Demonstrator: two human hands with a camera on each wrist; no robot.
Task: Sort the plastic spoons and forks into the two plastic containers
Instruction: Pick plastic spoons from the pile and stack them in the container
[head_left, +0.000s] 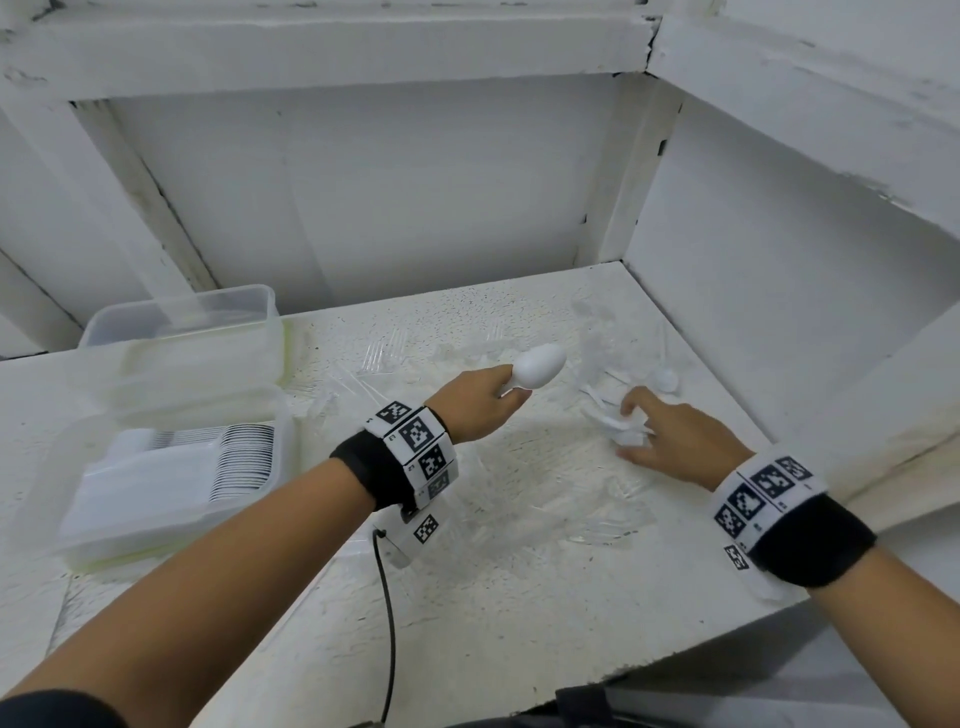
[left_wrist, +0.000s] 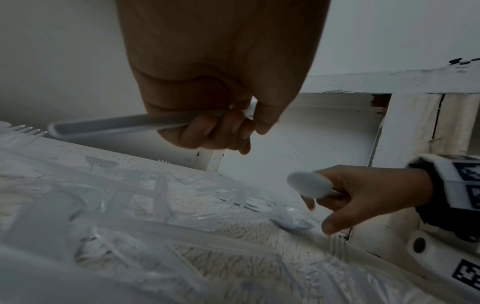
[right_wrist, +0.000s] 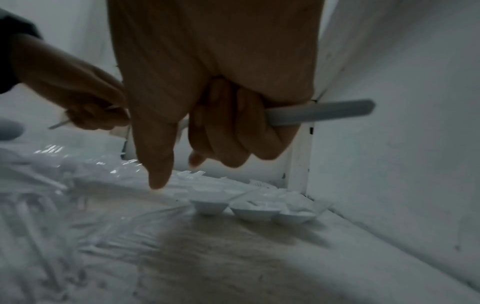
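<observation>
My left hand (head_left: 488, 410) grips a white plastic spoon (head_left: 537, 366) above the middle of the table; its handle (left_wrist: 116, 125) sticks out of the curled fingers in the left wrist view. To its right, my right hand (head_left: 675, 441) hovers low over a pile of white spoons (head_left: 618, 415) and grips a spoon handle (right_wrist: 319, 114) with its index finger pointing down. Its spoon bowl (left_wrist: 309, 185) shows in the left wrist view. Clear plastic forks (head_left: 582, 519) lie scattered on the table. Two plastic containers stand at the left: the far one (head_left: 182, 332), and the near one (head_left: 171, 483) with stacked cutlery.
White walls close in the table (head_left: 467, 623) at the back and right. Three spoon bowls (right_wrist: 254, 209) lie by the right wall's corner. A black cable (head_left: 387, 623) hangs from my left wrist band.
</observation>
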